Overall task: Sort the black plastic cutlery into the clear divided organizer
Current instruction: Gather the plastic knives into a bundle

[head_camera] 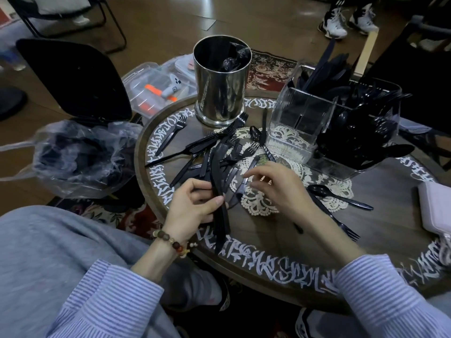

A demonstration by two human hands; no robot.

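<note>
A pile of black plastic cutlery point(214, 147) lies in the middle of the round table point(273, 245). My left hand point(192, 208) grips a bundle of black knives point(219, 191) held upright-ish over the table's near edge. My right hand point(275, 184) hovers over the doily with loosely curled fingers, its tips at a knife; whether it grips the knife is unclear. The clear divided organizer point(305, 123) stands at the right back. Its far and right compartments hold knives and spoons, its near left compartment shows no cutlery. A loose spoon point(339, 196) and fork point(341, 225) lie to the right.
A shiny metal canister point(222, 81) stands at the back of the table. A clear lidded box point(156, 89) sits behind left. A bin with a plastic bag point(80, 154) stands left of the table. A pale case point(436, 208) rests at the right edge. Somebody's shoes point(346, 20) are on the floor beyond.
</note>
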